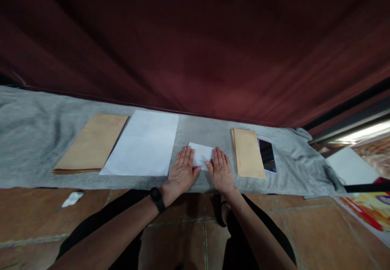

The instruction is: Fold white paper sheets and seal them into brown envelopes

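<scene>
Envelopes (91,142), large and brown, lay stacked on grey cloth (204,128). White sheets (143,145) lay flat beside them, apparently not yet folded. Left hand (181,173): fingers outstretched, resting on a small white paper (202,154), seemingly already folded, between both hands and outside any envelope. Right hand (221,174): fingers extended, gripping nothing, at its right edge. Smaller brown envelopes (250,154) were piled nearby; a smartphone (267,156) lay just beside those.

Dim overall; dark red cloth (195,55) darkest at top, faintly lit lower down. Bright glare strip (370,132) at far right. Wide-angle stretch toward edges; fine detail soft.
</scene>
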Motion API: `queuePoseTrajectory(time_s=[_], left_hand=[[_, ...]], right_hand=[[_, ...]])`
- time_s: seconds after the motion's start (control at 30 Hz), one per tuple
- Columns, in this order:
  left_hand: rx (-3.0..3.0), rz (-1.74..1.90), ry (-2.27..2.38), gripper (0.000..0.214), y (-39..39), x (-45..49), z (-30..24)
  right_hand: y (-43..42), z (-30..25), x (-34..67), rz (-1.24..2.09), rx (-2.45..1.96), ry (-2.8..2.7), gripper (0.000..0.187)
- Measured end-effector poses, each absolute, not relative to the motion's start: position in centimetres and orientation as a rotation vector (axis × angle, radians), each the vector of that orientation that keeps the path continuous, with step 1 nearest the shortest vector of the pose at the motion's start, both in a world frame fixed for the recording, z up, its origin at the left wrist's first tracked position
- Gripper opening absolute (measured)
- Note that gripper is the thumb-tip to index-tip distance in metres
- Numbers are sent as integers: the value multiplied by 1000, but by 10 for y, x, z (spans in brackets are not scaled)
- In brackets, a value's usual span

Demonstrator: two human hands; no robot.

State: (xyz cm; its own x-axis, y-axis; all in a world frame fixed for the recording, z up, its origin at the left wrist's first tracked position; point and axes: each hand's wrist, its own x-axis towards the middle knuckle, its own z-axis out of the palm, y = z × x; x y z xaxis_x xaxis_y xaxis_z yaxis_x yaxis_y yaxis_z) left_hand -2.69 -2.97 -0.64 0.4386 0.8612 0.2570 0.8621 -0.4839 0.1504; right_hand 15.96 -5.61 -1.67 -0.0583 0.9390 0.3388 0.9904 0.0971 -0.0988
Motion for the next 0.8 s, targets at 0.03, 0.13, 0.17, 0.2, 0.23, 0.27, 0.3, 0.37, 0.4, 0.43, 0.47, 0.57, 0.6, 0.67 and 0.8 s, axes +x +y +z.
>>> queuePoseTrajectory(time_s=[0.03,0.13,0.17,0.2,0.23,0.27,0.3,0.37,0.4,0.43,0.47,0.57,0.6,0.67,0.8], left_hand=[[-2662,-476,-1590,67,-30,-26,-5],[-2758,-485,-1441,62,-31,-19,0],[-2812,-484,-1358,60,-31,-17,2],[-2860,-480,-1281,58,-32,-14,3],[-2895,-472,-1227,57,-32,-11,4],[-2916,-461,-1199,56,-32,-9,4],[-2927,-449,-1190,56,-33,-8,4],[-2935,-427,-1191,57,-34,-7,3],[-2938,-418,-1189,57,-34,-7,2],[-2940,-413,-1187,58,-34,-7,2],[-2942,-411,-1187,58,-35,-8,1],[-2948,-415,-1210,59,-35,-9,1],[-2950,-417,-1225,60,-35,-10,1],[-2951,-418,-1259,60,-34,-9,1],[-2951,-418,-1291,61,-34,-9,1]], right_hand=[[-56,-17,160,-215,-1908,-2061,62],[-55,-16,160,-169,-1924,-2063,61],[-55,-16,160,-156,-1927,-2065,60],[-55,-16,160,-145,-1929,-2067,59],[-55,-16,160,-140,-1928,-2069,58],[-55,-17,161,-140,-1927,-2071,58],[-55,-17,161,-144,-1924,-2074,57],[-55,-17,161,-153,-1920,-2083,57],[-55,-17,162,-154,-1921,-2088,57],[-56,-17,162,-152,-1923,-2093,57],[-56,-17,162,-148,-1927,-2098,58],[-56,-16,163,-136,-1941,-2110,59],[-56,-16,164,-133,-1946,-2110,60],[-57,-17,165,-131,-1953,-2106,61],[-58,-17,167,-142,-1946,-2096,60]])
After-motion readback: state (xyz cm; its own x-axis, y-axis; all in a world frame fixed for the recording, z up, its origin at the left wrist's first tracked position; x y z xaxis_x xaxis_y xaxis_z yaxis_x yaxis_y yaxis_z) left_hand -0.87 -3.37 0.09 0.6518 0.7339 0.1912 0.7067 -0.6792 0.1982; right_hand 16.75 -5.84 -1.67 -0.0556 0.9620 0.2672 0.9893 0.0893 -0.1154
